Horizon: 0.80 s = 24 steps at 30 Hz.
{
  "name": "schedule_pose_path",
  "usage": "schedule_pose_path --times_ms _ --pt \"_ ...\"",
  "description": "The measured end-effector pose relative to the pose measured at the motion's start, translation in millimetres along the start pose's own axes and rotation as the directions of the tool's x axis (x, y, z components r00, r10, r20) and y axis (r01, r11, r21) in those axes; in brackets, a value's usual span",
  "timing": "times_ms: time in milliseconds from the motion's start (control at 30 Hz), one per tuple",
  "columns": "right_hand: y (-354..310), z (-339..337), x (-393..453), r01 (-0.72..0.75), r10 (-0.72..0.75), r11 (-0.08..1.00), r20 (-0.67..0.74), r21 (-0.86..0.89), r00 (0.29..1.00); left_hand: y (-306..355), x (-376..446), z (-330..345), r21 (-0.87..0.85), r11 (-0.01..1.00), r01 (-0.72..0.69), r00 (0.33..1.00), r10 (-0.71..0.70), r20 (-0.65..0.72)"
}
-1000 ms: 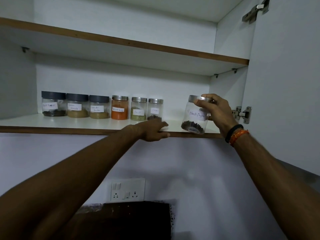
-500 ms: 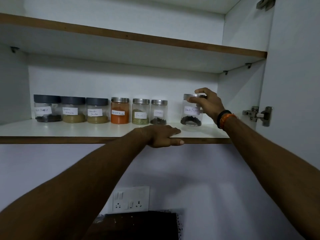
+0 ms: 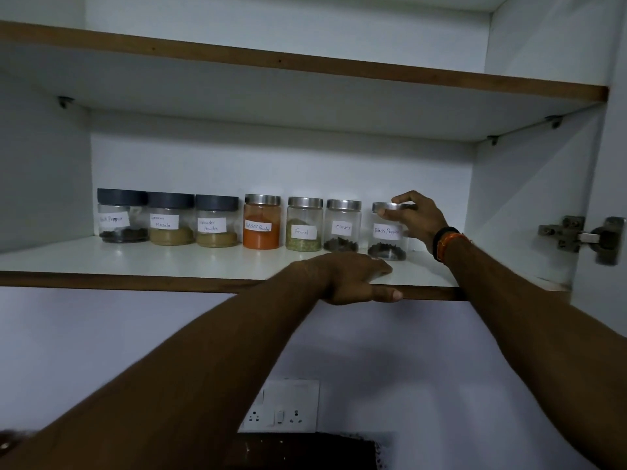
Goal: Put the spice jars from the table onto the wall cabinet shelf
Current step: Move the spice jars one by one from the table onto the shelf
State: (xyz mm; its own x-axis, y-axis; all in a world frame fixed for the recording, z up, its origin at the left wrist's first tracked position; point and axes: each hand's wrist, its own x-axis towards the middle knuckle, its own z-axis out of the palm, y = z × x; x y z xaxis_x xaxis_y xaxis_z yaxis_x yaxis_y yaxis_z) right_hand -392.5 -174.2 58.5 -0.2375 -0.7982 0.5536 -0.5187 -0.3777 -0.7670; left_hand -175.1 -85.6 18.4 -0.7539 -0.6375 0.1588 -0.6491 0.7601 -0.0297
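Note:
A glass jar labelled Black Pepper (image 3: 386, 232), with a metal lid, stands on the white cabinet shelf (image 3: 169, 262) at the right end of a row of jars. My right hand (image 3: 415, 217) holds it by the lid, fingers curled round the rim. Left of it stand the Cloves jar (image 3: 342, 225), the Fennel jar (image 3: 304, 224) and an orange chilli powder jar (image 3: 262, 221), then three dark-lidded jars (image 3: 169, 218). My left hand (image 3: 349, 278) rests flat on the shelf's front edge, thumb under the wooden lip.
An upper shelf (image 3: 305, 67) hangs above the jars. The open cabinet door with its hinge (image 3: 576, 237) is at the right. Below are a wall socket plate (image 3: 281, 407) and a dark surface (image 3: 305, 451). Bare shelf lies right of the pepper jar.
My right hand carried the Black Pepper jar from the shelf's front edge back into the row beside the Cloves jar and set it down. The left hand stayed on the shelf edge.

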Motion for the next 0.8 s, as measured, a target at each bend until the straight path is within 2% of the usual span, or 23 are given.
schedule_pose_path --times_ms 167,600,800 --pt "2.1 4.5 17.3 0.051 -0.053 0.991 -0.011 -0.127 0.999 -1.6 1.4 0.7 -0.039 0.999 0.010 1.000 -0.010 -0.006" --pt "7.2 13.3 45.4 -0.058 0.062 0.994 0.039 -0.092 0.997 -5.9 7.2 2.3 -0.100 0.994 0.034 0.999 -0.035 -0.012" --pt "14.0 15.8 40.1 -0.004 0.005 0.995 0.001 -0.098 1.000 -5.1 6.6 2.3 -0.094 0.995 0.038 0.999 -0.039 -0.018"
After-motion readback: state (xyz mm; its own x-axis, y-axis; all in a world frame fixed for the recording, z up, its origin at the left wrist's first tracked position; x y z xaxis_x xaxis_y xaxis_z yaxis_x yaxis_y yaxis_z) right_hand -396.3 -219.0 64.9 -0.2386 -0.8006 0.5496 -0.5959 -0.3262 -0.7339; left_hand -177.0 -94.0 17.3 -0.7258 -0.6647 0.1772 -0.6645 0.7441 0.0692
